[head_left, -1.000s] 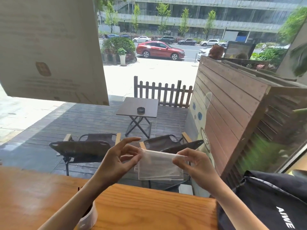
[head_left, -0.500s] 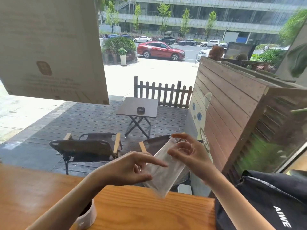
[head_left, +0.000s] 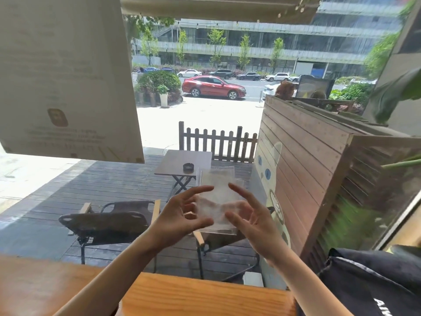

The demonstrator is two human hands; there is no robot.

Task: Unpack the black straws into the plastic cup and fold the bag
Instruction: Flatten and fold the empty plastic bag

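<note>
The clear plastic bag [head_left: 216,190] stands upright in the air in front of me, creased across its middle and with no straws visible inside. My left hand [head_left: 182,213] holds its lower left edge, thumb under it and index finger stretched along the side. My right hand [head_left: 249,221] holds the lower right edge, with some fingers showing through the plastic. Both hands are raised well above the wooden counter [head_left: 205,299]. Neither the black straws nor the plastic cup are in view.
A black fabric bag [head_left: 373,281] with white lettering lies on the counter at the right. Beyond the window are folding chairs [head_left: 107,221], a small table [head_left: 184,161] and a wooden planter wall [head_left: 307,167]. A paper sign [head_left: 66,76] hangs at the upper left.
Both hands lifted the bag higher and turned it from a slant to upright. The view tilted up, so the cup at the bottom edge dropped out of sight.
</note>
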